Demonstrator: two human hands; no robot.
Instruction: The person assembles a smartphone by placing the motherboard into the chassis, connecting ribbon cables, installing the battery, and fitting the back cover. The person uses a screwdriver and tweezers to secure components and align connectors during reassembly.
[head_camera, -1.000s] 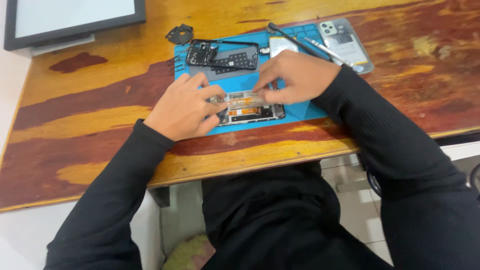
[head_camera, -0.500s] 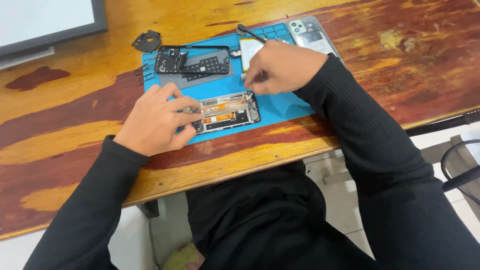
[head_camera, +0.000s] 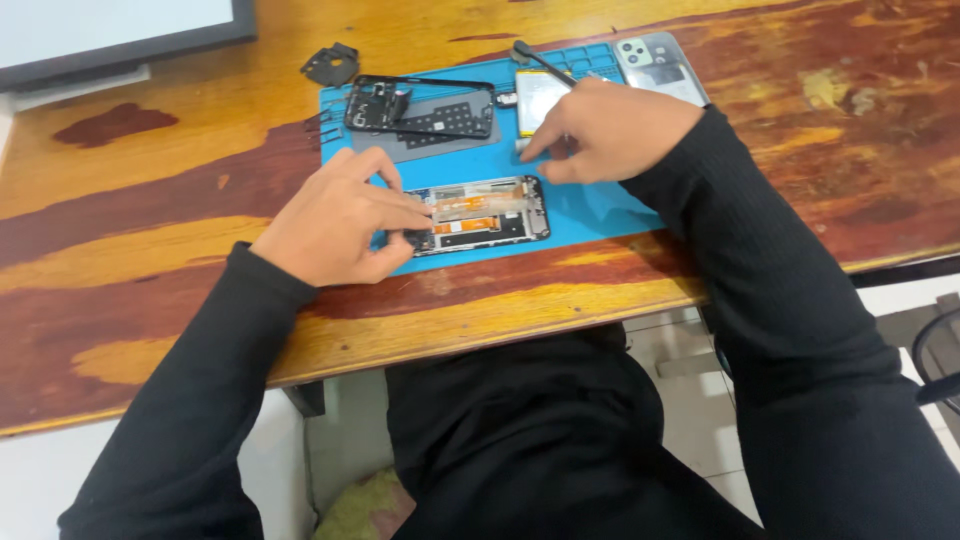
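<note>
Two hands are at work on a blue mat (head_camera: 590, 205). The left hand (head_camera: 335, 220) is closed on the left end of an opened phone (head_camera: 480, 213), thumb and fingertips pinched together on its edge; the phone lies flat on the near half of the mat. The right hand (head_camera: 610, 128) is curled with its fingertips pressed down on the mat beside a white battery (head_camera: 540, 98); whether anything is pinched there cannot be told. The step is best done with the phone kept pinned flat and small parts lifted slowly. Counted: one opened phone, one black inner frame (head_camera: 420, 108), one battery, one grey back cover (head_camera: 655, 65), one loose black piece (head_camera: 332, 65) on the wooden table (head_camera: 150, 260), one screen (head_camera: 120, 25) at the far edge.
</note>
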